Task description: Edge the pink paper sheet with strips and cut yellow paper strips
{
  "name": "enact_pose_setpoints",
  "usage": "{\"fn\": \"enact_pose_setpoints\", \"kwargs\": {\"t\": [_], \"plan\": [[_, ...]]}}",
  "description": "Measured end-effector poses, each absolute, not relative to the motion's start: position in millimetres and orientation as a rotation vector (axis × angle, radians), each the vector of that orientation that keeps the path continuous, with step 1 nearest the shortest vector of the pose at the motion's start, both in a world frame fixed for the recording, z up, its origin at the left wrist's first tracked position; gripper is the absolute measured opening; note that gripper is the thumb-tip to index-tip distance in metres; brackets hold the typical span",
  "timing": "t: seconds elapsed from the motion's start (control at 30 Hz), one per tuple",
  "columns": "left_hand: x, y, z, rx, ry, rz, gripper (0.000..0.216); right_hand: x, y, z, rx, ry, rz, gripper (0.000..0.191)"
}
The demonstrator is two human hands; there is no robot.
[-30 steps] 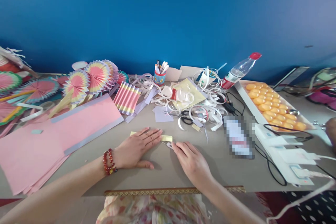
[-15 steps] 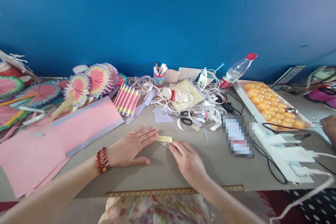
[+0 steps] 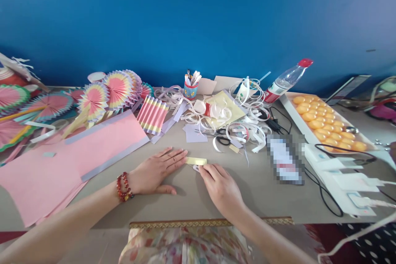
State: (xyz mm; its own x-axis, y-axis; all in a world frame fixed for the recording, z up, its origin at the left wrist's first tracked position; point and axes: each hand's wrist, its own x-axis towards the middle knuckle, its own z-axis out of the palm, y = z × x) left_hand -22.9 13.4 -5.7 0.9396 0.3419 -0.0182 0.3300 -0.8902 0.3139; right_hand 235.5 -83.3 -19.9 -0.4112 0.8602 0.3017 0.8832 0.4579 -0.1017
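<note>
Resting left hand (image 3: 159, 174): it is lying palm down on the table (image 3: 185, 210), fingers stretched out and gripping nothing, the fingertips meeting the left visible end of the yellow strip; how much is running beneath them I cannot tell.
Right hand (image 3: 222, 192): it is grasping a small white tool (image 3: 196, 168) between thumb and curled fingers, which are hiding much of it.
Yellow strip (image 3: 198, 161): it is lying on the table between the two hands, just beyond the white tool; whether tool and strip are touching I cannot tell.
Red bead bracelet (image 3: 124, 187): it is circling the left wrist.
Pink paper (image 3: 107, 144): sheets are spreading across the left side, the upper one showing lavender borders.
Pleated paper (image 3: 152, 114): it is standing in pink and yellow ridges beyond the lavender-edged sheet.
Paper fans (image 3: 118, 88): they are crowding the far left, rounded and many-coloured.
Pen cup (image 3: 191, 90): it is standing upright near the blue wall (image 3: 198, 20), holding pens.
Scissors (image 3: 223, 140): their black handles are showing among tangled white strips (image 3: 244, 132).
Bottle (image 3: 287, 80): it is tilting rightward, its red cap uppermost.
Tray (image 3: 368, 140): it is holding rows of rounded orange pieces (image 3: 328, 121).
Power strip (image 3: 321, 161): it is lying at the right, with plugs and cables attached.
</note>
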Motion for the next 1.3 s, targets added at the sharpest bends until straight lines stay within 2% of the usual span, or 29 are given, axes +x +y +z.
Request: {"fn": "enact_pose_setpoints", "kwargs": {"t": [0.57, 0.87, 1.3], "plan": [[-23, 14, -9, 2.767, 0.477, 0.079, 0.092, 220, -80, -19, -1.516, -2.415, -0.131, 0.029], [-39, 18, 10, 2.788, 0.500, 0.034, 0.084, 219, -78, -15, -1.508, -2.398, -0.107, 0.023], [-45, 15, -2, 2.789, 0.514, 0.021, 0.088, 217, -78, -20, -1.465, -2.395, -0.158, 0.028]]}}
